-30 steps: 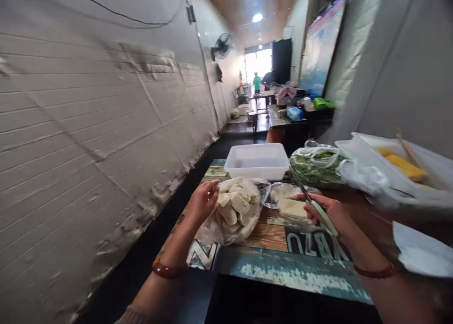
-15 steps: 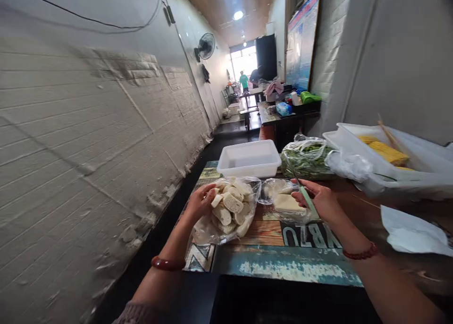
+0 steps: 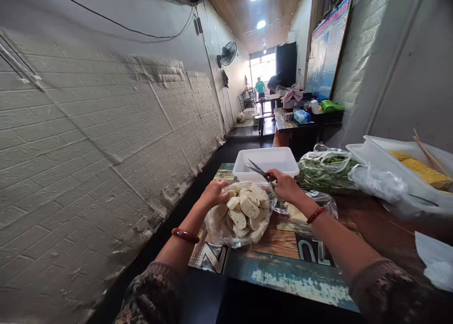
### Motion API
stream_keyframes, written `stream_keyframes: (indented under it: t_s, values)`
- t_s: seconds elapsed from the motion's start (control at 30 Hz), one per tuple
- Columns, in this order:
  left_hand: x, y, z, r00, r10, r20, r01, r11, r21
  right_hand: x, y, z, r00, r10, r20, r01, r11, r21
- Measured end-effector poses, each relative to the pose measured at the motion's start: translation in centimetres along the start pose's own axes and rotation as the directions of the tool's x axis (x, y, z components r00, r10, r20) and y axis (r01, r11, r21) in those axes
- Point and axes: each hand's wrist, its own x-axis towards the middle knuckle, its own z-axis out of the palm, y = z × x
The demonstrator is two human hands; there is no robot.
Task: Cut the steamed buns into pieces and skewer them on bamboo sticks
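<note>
My right hand [image 3: 286, 186] grips a pair of scissors [image 3: 261, 171] with a pale green handle. Their blades are slightly apart and point up and left, over the near side of a white plastic tub [image 3: 244, 173]. A clear plastic bag [image 3: 216, 225] lies spread on the table, full of thick, porous white slices [image 3: 249, 208]. At the bag's far left rim, my left hand [image 3: 216, 193] has its fingers curled on the plastic, close to the slices. Partly behind my right wrist sits another clear bag with a pale yellow block [image 3: 296, 214].
Bagged green leaves [image 3: 323, 170] stand right of the tub. Farther right are a crumpled clear bag [image 3: 378, 180] and a white bin [image 3: 371, 147] with yellow items. White paper [image 3: 437, 255] lies at the right. A brick wall [image 3: 106, 173] runs along the left; people stand far back.
My right hand has moved left and forward from above the pale block, and the scissors now reach over the tub. My left hand stays at the bag's rim. The camera view has turned left.
</note>
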Motion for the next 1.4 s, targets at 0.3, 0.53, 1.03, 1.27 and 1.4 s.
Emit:
stream_keyframes:
  t_s: [0.3, 0.53, 1.03, 1.27, 1.4]
  values:
    - [2.3, 0.9, 1.7, 0.999, 0.010, 0.045, -0.011, 0.999, 0.031, 3.8, 1.0, 3.3, 0.984, 0.168, -0.059, -0.164, 0.984, 0.077]
    - [4.1, 1.9, 2.7, 0.999, -0.040, -0.010, 0.040, 0.999, 0.031, 6.3, -0.6, 2.6, 0.951, 0.289, -0.114, -0.231, 0.903, 0.362]
    - [-3.5, 4.0, -0.6, 0.959, 0.093, -0.266, -0.145, 0.972, -0.185, 6.0, -3.3, 0.6, 0.941, 0.328, -0.085, -0.221, 0.784, 0.580]
    - [-6.7, 7.1, 2.2, 0.911, 0.406, 0.069, -0.408, 0.913, 0.017, 6.1, -3.6, 0.5, 0.945, 0.311, -0.104, -0.192, 0.782, 0.593]
    - [-3.5, 5.0, 2.0, 0.965, 0.259, -0.029, -0.253, 0.958, 0.138, 5.6, -3.4, 0.2, 0.949, 0.293, -0.116, -0.175, 0.796, 0.580]
